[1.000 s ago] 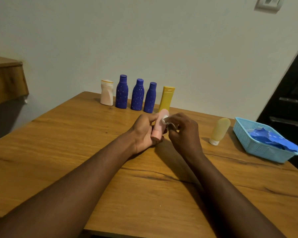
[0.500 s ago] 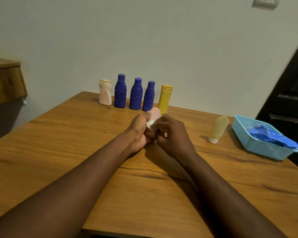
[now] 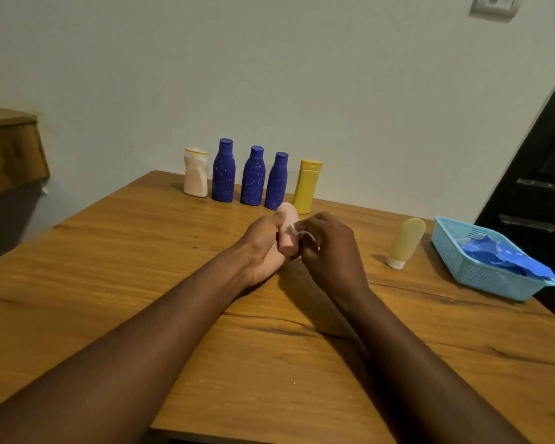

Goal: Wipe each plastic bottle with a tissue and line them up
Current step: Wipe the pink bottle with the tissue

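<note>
Item 1, left, far edge of the table (image 3: 109,251): a row by the wall of a white bottle (image 3: 195,173), three blue bottles (image 3: 254,176) and a yellow bottle (image 3: 307,187), upright and side by side. I take these as already wiped.

Item 2, centre: left hand (image 3: 265,251) wrapped round the pink bottle (image 3: 287,235), steadying it so one flank faces the other hand.

Item 3: tissue (image 3: 297,230), pinched by the right hand (image 3: 330,251) against that flank.

Item 4, right: pale yellow tube (image 3: 406,243), standing on its cap, apart, probably awaiting its wipe.

Item 5: blue basket (image 3: 481,280) holding blue wrapping (image 3: 507,257).

Change from half a second ago: more of the pink body shows between my operator's hands. The row is unmoved.
</note>
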A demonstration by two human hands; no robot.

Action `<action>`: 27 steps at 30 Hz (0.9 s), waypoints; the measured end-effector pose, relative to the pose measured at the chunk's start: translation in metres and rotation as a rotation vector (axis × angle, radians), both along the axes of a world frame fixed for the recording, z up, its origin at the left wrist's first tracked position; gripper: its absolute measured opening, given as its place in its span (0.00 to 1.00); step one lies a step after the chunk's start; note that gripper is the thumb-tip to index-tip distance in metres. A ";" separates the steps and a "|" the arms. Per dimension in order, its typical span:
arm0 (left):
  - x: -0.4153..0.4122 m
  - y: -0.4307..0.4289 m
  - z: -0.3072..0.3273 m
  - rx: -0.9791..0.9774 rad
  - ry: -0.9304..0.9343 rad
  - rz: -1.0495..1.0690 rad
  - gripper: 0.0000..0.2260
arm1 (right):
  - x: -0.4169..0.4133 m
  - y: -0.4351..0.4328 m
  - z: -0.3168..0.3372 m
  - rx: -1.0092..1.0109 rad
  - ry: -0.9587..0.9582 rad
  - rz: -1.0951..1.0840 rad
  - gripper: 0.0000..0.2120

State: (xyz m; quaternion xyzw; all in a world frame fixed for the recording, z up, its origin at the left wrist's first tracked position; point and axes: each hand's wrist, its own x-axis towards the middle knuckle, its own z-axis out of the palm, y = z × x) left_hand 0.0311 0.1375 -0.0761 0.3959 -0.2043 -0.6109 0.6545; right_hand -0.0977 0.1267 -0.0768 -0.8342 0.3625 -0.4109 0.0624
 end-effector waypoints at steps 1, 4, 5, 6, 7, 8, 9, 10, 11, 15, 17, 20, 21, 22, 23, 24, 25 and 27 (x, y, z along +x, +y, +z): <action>0.001 0.000 0.000 -0.005 0.004 -0.008 0.20 | 0.001 0.001 0.000 0.014 0.001 0.013 0.12; 0.007 -0.002 -0.001 0.001 0.003 0.013 0.18 | 0.003 0.006 -0.001 0.030 0.027 0.110 0.13; 0.011 -0.004 -0.002 0.004 0.003 0.023 0.18 | 0.004 0.007 -0.001 0.019 0.047 0.146 0.13; 0.014 -0.007 -0.004 0.009 -0.001 0.038 0.20 | 0.005 0.008 -0.002 -0.001 0.073 0.173 0.12; 0.017 -0.008 -0.004 0.015 -0.010 0.055 0.21 | 0.006 0.009 -0.002 -0.025 0.096 0.190 0.12; 0.018 -0.008 -0.004 0.022 -0.022 0.072 0.21 | 0.007 0.009 -0.002 -0.047 0.117 0.199 0.12; 0.019 -0.008 -0.004 0.026 -0.026 0.081 0.21 | 0.008 0.009 -0.002 -0.065 0.138 0.198 0.12; 0.019 -0.009 -0.003 0.029 -0.019 0.083 0.22 | 0.008 0.009 -0.001 -0.080 0.162 0.189 0.12; 0.019 -0.009 -0.003 0.032 -0.003 0.083 0.22 | 0.008 0.009 -0.001 -0.091 0.185 0.174 0.13; 0.017 -0.012 -0.002 0.016 0.039 0.116 0.23 | 0.004 0.004 -0.002 -0.064 0.197 0.068 0.14; 0.016 -0.013 -0.002 0.005 0.049 0.119 0.23 | 0.002 0.003 -0.003 -0.059 0.159 0.035 0.13; 0.017 -0.012 -0.003 -0.007 0.041 0.090 0.24 | 0.004 0.004 -0.003 -0.106 0.095 0.035 0.12; 0.017 -0.012 -0.004 -0.004 0.035 0.082 0.23 | 0.005 0.005 -0.003 -0.123 0.089 0.051 0.11; 0.018 -0.012 -0.005 0.003 0.029 0.074 0.23 | 0.006 0.007 -0.003 -0.137 0.100 0.071 0.11; 0.018 -0.011 -0.006 0.015 0.024 0.068 0.22 | 0.007 0.008 -0.003 -0.148 0.133 0.093 0.11; 0.019 -0.011 -0.006 0.026 0.018 0.063 0.21 | 0.008 0.009 -0.003 -0.154 0.178 0.114 0.10; 0.019 -0.011 -0.006 0.038 0.009 0.063 0.19 | 0.009 0.010 -0.003 -0.146 0.218 0.128 0.10; 0.020 -0.012 -0.006 0.053 0.000 0.068 0.17 | 0.009 0.011 -0.003 -0.110 0.235 0.125 0.09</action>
